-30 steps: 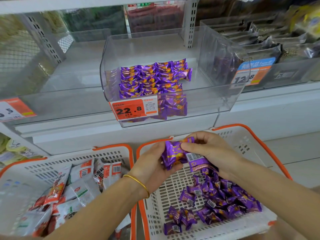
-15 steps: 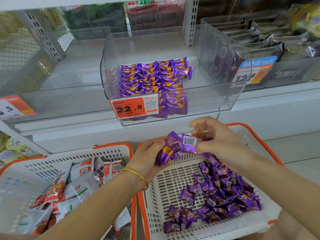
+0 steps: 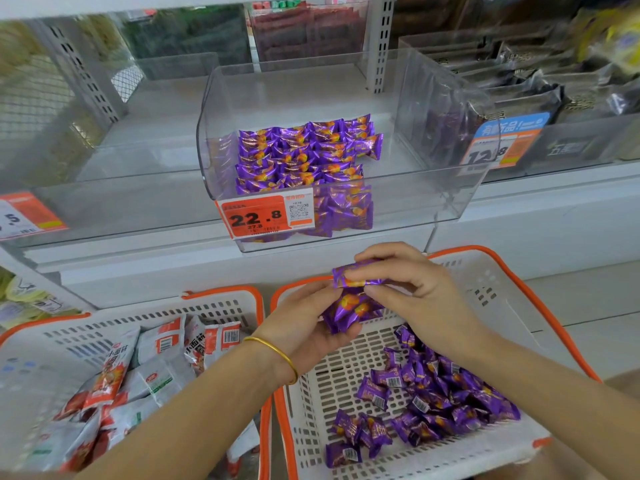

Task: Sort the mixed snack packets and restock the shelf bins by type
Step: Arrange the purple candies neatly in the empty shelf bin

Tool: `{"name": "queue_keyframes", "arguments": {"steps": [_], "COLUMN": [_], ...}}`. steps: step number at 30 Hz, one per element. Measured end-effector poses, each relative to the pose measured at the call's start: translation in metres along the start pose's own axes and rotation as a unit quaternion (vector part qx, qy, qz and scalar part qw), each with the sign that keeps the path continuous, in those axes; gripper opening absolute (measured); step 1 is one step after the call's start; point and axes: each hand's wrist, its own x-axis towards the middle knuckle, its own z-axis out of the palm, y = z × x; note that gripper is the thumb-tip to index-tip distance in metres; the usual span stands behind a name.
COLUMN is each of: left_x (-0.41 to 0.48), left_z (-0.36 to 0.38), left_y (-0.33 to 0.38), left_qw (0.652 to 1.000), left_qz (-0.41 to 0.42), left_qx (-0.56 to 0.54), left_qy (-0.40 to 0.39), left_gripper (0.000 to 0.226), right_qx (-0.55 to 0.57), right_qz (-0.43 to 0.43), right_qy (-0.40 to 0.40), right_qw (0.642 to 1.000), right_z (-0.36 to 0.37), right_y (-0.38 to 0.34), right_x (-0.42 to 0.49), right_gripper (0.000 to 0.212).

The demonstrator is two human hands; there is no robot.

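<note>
Person's left hand cups a small bunch of purple candy packets, fingers curled round them, over the far edge of the right basket. The right hand pinches a single purple packet between thumb and fingers, just above the bunch. It is touching or nearly so; with the motion blur I cannot tell which. Loose purple packets are heaped in the right basket, mostly its near-right part. The left basket sits alongside, holding red-and-white snack packets. On the shelf above, a clear bin with a 22.8 price tag has stacked purple packets in its left half. Gold bangle on the left wrist.
</note>
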Motion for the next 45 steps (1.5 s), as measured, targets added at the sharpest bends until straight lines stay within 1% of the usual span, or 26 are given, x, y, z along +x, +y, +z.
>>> {"name": "queue_keyframes", "arguments": {"steps": [1,3,5,7,9,10,12,14,17,18,20,21,22,24,25,27,28,30,32,33,35,36,39,40,42,45], "left_x": [-0.001,-0.001,-0.001,-0.002,-0.003,-0.002,-0.001,-0.002,-0.01,-0.013,-0.01,-0.006,0.001,0.021,0.035,0.067,0.086,0.119,0.145,0.156,0.172,0.177,0.187,0.19,0.194,0.2], "left_z": [0.0,0.0,-0.003,-0.004,-0.004,-0.005,-0.007,-0.006,0.004,0.012,0.032,0.043,0.054,0.073,0.079,0.086,0.087,0.087,0.085,0.084,0.082,0.081,0.072,0.067,0.056,0.043], "left_y": [0.001,0.003,0.005,0.003,0.001,0.0,0.002,0.01,0.033,0.044,0.071,0.086,0.1,0.13,0.142,0.16,0.167,0.174,0.173,0.173,0.172,0.173,0.178,0.18,0.185,0.186], "left_qw": [1.0,0.997,0.998,0.999,0.997,0.996,0.987,0.957,0.881,0.861,0.839,0.831,0.814,0.77,0.766,0.779,0.779,0.778,0.78,0.768,0.719,0.689,0.578,0.559,0.54,0.511], "left_qz": [-0.011,-0.032,-0.015,0.023,0.059,0.075,0.129,0.204,0.316,0.337,0.358,0.363,0.374,0.404,0.407,0.394,0.382,0.349,0.332,0.333,0.338,0.332,0.308,0.309,0.328,0.337], "left_qx": [-0.027,-0.067,-0.047,-0.01,0.02,0.031,0.086,0.203,0.348,0.376,0.401,0.411,0.435,0.489,0.495,0.486,0.496,0.522,0.53,0.546,0.607,0.644,0.755,0.769,0.774,0.79], "left_qy": [0.001,-0.004,-0.025,-0.045,-0.049,-0.044,-0.033,-0.031,-0.048,-0.06,-0.085,-0.097,-0.092,-0.07,-0.064,-0.053,-0.037,-0.017,-0.027,-0.028,-0.019,-0.017,-0.012,0.003,0.038,0.044], "left_gripper": [0.024,0.041,0.053,0.047,0.037,0.031,0.026,0.03,0.037,0.038,0.036,0.034,0.033,0.038,0.046,0.067,0.074,0.083,0.083,0.078,0.069,0.069,0.073,0.067,0.052,0.043], "right_qx": [0.008,0.029,0.038,0.041,0.081,0.09,0.035,0.002,0.091,0.126,0.171,0.168,0.154,0.122,0.107,0.062,0.035,-0.015,-0.064,-0.085,-0.115,-0.122,-0.132,-0.141,-0.166,-0.219], "right_qz": [0.012,0.036,0.032,0.028,0.055,0.07,0.088,0.129,0.167,0.168,0.153,0.144,0.139,0.143,0.147,0.154,0.156,0.163,0.18,0.189,0.209,0.221,0.257,0.262,0.259,0.236], "right_qy": [-0.014,-0.031,-0.035,-0.028,-0.017,-0.017,-0.041,-0.088,-0.161,-0.166,-0.155,-0.146,-0.138,-0.121,-0.108,-0.08,-0.069,-0.05,-0.043,-0.045,-0.055,-0.061,-0.09,-0.097,-0.113,-0.133], "right_qw": [1.0,0.998,0.998,0.998,0.995,0.993,0.995,0.988,0.968,0.964,0.961,0.964,0.968,0.975,0.977,0.983,0.985,0.985,0.981,0.977,0.97,0.966,0.953,0.95,0.945,0.937], "right_z": [0.0,-0.002,-0.002,-0.001,-0.002,-0.003,-0.011,-0.022,-0.041,-0.049,-0.066,-0.076,-0.087,-0.106,-0.113,-0.122,-0.124,-0.124,-0.12,-0.12,-0.117,-0.116,-0.11,-0.109,-0.106,-0.103], "right_y": [0.001,0.0,-0.001,0.0,-0.001,-0.001,-0.006,-0.013,-0.03,-0.038,-0.055,-0.063,-0.069,-0.073,-0.07,-0.059,-0.052,-0.035,-0.017,-0.006,0.013,0.02,0.034,0.037,0.041,0.044], "right_x": [-0.001,-0.003,-0.005,-0.005,-0.003,-0.002,0.004,0.011,0.022,0.027,0.044,0.056,0.071,0.104,0.12,0.148,0.159,0.178,0.191,0.198,0.207,0.211,0.216,0.217,0.222,0.225], "right_gripper": [0.035,0.035,0.028,0.021,0.017,0.022,0.043,0.061,0.067,0.067,0.059,0.054,0.051,0.051,0.051,0.049,0.049,0.047,0.045,0.045,0.046,0.045,0.041,0.04,0.04,0.035]}}
